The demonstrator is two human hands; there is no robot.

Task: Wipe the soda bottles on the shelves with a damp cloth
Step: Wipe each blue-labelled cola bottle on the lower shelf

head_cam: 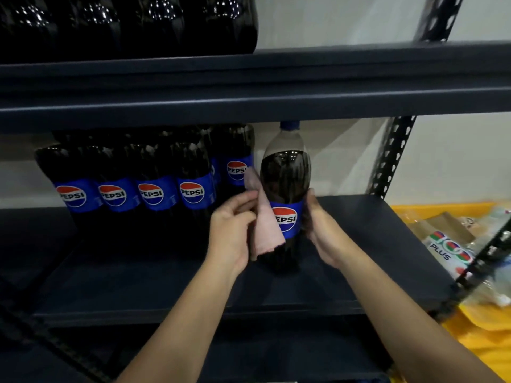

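Observation:
A large dark cola bottle [286, 178] with a blue label and blue cap stands upright on the middle shelf [359, 244], apart from the others. My left hand [232, 228] holds a pale pink cloth [264, 225] against the bottle's left side. My right hand [318, 228] grips the bottle's right side at label height. A row of several like bottles [154, 186] stands at the back left of the same shelf.
The upper shelf [276, 87] hangs just above the bottle's cap and carries more dark bottles [124, 26]. A perforated metal upright [390, 158] stands at the right. Beyond it, a yellow bin [484, 335] holds packaged bottles.

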